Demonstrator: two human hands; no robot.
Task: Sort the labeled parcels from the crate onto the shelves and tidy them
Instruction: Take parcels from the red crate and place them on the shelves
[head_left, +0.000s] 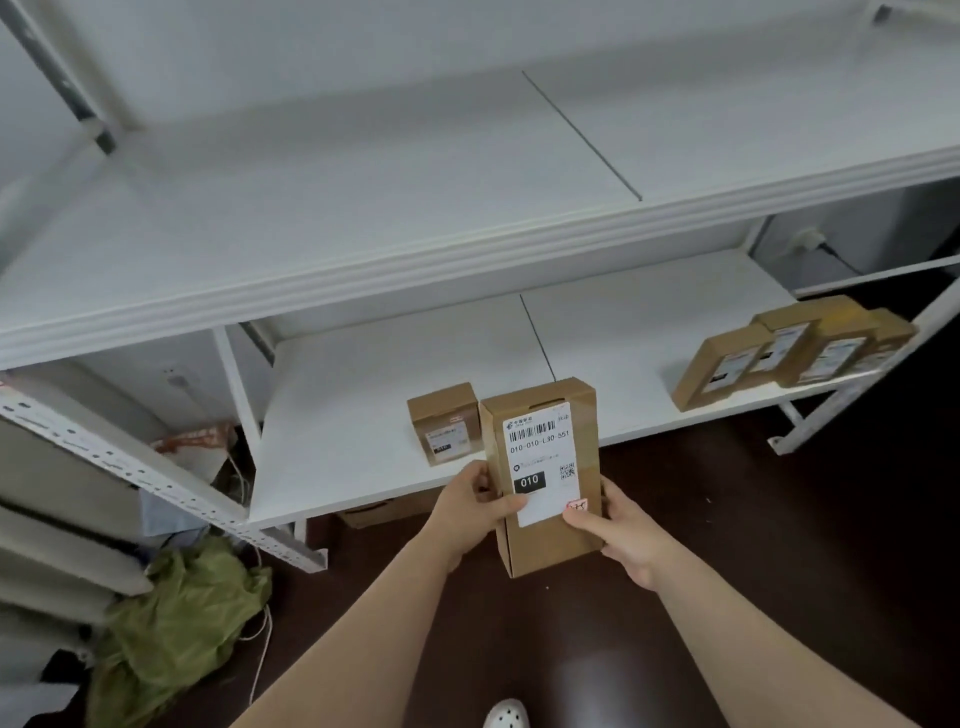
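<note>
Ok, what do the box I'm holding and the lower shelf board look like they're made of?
Held box: brown cardboard, matte, by its folded edges and tab slot. Its label: white printed paper, apparently. Lower shelf board: smooth white panel, probably painted or laminated; core not visible.

White lower shelf (363, 415) across mid-frame. A small brown parcel (443, 422) stands near its front edge at centre; a row of labelled parcels (789, 348) stands side by side at its right end. A crumpled green bag (182, 613) lies on the dark floor (779, 519), lower left.
</note>
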